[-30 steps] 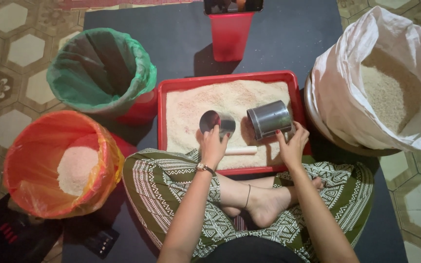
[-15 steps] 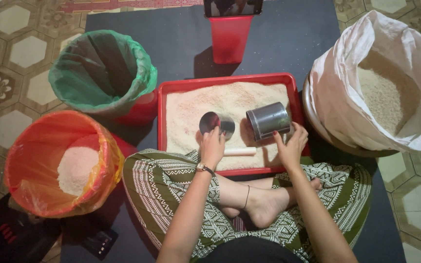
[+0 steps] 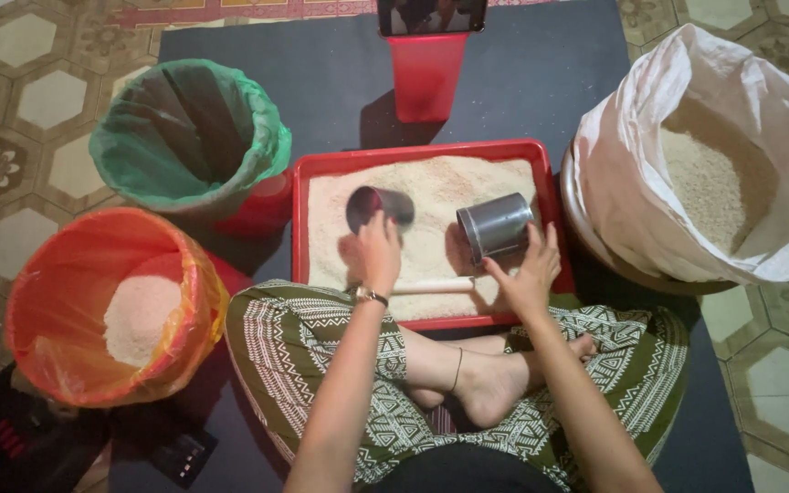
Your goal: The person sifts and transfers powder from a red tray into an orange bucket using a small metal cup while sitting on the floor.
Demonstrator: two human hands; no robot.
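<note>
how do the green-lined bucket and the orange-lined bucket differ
The green-lined bucket looks empty inside; the orange-lined bucket holds a heap of white grain. The green-lined bucket sits farther from the person, beside the red tray; the orange-lined bucket sits by their knee. Both are round and lined with plastic bags.

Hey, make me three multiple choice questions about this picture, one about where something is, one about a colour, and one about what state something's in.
1. Where does the white stick lie?
A. In the red tray, near the person's legs
B. In the green-lined bucket
C. On the tiled floor

2. What colour is the liner of the bucket that holds some grain?
A. Green
B. Orange
C. White

3. How is the metal can by the right hand resting?
A. Upright
B. Tipped on its side
C. Upside down

Answers: 1 A, the stick lies on the grain along the tray's near edge. 2 B, the grain sits inside the orange liner; the green-lined bucket looks empty. 3 B, its open mouth faces sideways toward the left hand, which holds a metal cup.
</note>
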